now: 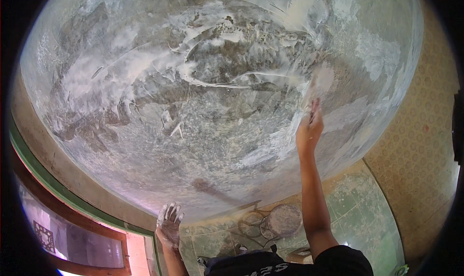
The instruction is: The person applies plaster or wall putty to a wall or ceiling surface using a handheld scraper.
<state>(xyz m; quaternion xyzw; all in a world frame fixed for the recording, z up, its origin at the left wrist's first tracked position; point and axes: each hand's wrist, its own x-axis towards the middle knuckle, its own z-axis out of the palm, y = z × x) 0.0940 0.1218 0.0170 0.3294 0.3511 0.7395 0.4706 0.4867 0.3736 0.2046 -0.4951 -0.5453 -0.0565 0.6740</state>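
My right hand (309, 131) is raised against the wall, closed on a flat scraper (319, 83) whose pale blade is smeared by motion. The blade is at the wall surface (217, 145), to the right of a dark, rough patch ringed with ridges of wet white plaster (212, 84). My left hand (169, 225) is low by the wall's lower left edge. Its fingers are spread and coated in white, and it holds nothing.
A green-framed opening with a wooden window (92, 247) is at lower left. Below the wall lies a green tiled floor (345, 198) with a round, grey-stained container (284, 220) on it. A tan patterned surface (423, 131) runs down the right side.
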